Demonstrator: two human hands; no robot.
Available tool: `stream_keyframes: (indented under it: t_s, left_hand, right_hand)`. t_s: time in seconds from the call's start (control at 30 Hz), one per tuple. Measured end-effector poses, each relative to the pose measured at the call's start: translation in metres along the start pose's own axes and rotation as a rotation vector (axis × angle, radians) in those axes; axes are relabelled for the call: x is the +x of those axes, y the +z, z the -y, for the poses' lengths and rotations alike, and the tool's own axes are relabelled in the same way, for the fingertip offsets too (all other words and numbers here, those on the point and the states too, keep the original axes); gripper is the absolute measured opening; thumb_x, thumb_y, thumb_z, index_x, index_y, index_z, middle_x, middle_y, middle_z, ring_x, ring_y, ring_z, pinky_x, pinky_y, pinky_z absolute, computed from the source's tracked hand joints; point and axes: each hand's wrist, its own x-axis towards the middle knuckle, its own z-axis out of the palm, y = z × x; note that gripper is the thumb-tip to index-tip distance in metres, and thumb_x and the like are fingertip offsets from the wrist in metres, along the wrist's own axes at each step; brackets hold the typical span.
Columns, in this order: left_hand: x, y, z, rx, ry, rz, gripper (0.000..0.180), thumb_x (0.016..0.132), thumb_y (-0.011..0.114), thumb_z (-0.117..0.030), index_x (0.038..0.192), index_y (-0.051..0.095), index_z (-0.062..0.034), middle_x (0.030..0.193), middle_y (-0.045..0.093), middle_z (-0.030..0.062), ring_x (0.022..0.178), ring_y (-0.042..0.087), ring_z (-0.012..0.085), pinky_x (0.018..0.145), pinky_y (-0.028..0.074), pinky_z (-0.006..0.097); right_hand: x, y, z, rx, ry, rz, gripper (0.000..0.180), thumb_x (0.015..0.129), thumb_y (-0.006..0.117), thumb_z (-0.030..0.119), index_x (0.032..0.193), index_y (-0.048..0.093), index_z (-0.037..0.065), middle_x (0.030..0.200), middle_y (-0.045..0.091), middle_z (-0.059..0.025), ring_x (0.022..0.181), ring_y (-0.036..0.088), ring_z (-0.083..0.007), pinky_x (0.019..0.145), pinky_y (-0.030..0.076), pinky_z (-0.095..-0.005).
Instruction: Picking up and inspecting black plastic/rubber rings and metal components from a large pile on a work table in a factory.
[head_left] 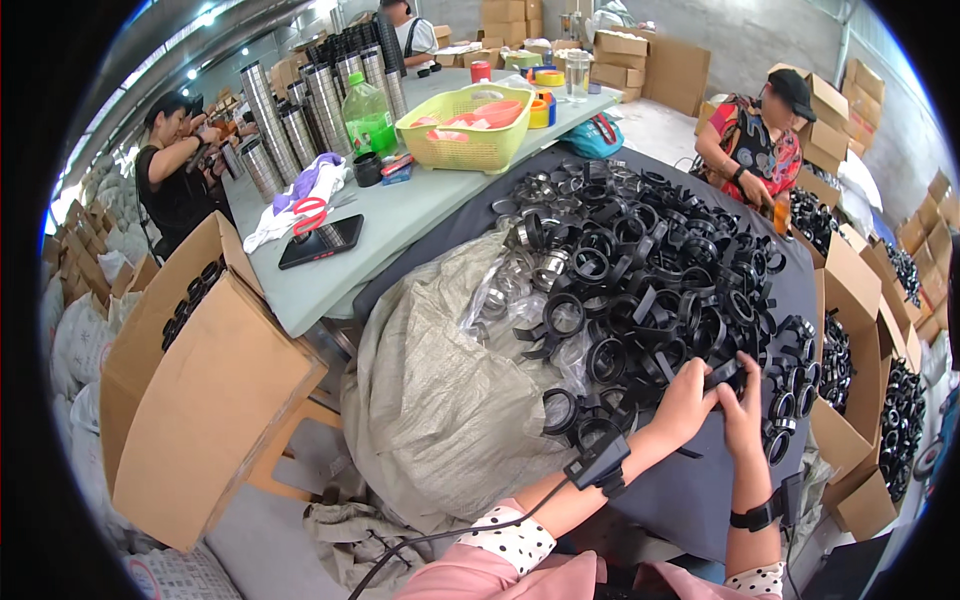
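A black plastic ring [722, 375] is held between my two hands at the near edge of a large pile. My left hand [686, 402] grips its left side, the fingers curled and partly hidden. On the other side, the thumb and fingers of my right hand [742, 405] close on it. Beyond and to the left spreads the heap of black rings [640, 255], many with flat tabs sticking out. Shiny metal rings [552, 268] lie at the heap's left side, partly among clear plastic. Several black rings [782, 405] stand in rows right of my right hand.
A woven sack [440, 370] drapes over the dark table's left side. The green table [400, 225] holds a yellow-green basket [465, 130], a green bottle [368, 115], scissors [310, 213] and a phone [322, 242]. Cardboard boxes [850, 330] line the right. Co-workers stand across and left.
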Motion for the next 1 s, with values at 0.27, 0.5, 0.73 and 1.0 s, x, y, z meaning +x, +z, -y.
stream_keyframes:
  t_s: [0.27,0.5,0.73,1.0]
  left_hand:
    - [-0.014,0.039,0.02,-0.181,-0.29,0.081,0.031,0.089,0.068,-0.019,0.105,0.054,0.0033,0.101,0.064,0.0176,0.095,0.065,0.0303,0.082,0.05,0.039]
    - [-0.017,0.049,-0.003,0.519,0.202,0.235,0.037,0.091,0.065,-0.033,0.097,0.047,-0.0003,0.074,0.065,0.0206,0.078,0.067,0.0386,0.078,0.052,0.048]
    - [-0.02,0.031,0.018,0.175,-0.085,0.0,0.034,0.09,0.069,-0.026,0.088,0.051,0.0028,0.072,0.068,0.0174,0.069,0.071,0.0271,0.059,0.053,0.037]
    - [0.01,-0.032,-0.01,-0.449,-0.51,-0.023,0.029,0.102,0.051,-0.036,0.107,0.044,-0.0082,0.096,0.064,0.0104,0.089,0.069,0.0223,0.066,0.055,0.034]
  right_hand:
    - [-0.035,-0.021,-0.044,-0.056,-0.061,-0.153,0.08,0.083,0.065,0.007,0.153,0.027,0.009,0.119,0.049,-0.0066,0.102,0.052,-0.0158,0.09,0.045,-0.0286]
    - [-0.044,-0.052,-0.053,0.181,0.053,-0.202,0.078,0.08,0.061,0.009,0.152,0.03,0.009,0.114,0.05,-0.0051,0.091,0.051,-0.0126,0.08,0.045,-0.0241]
    - [-0.052,-0.025,-0.055,0.317,0.089,-0.197,0.08,0.078,0.06,0.004,0.151,0.026,0.007,0.117,0.053,-0.0101,0.1,0.055,-0.0172,0.088,0.048,-0.029]
    - [-0.047,-0.049,-0.082,0.075,0.271,-0.123,0.068,0.082,0.065,0.014,0.145,0.039,0.006,0.119,0.055,-0.017,0.102,0.059,-0.0233,0.09,0.049,-0.0343]
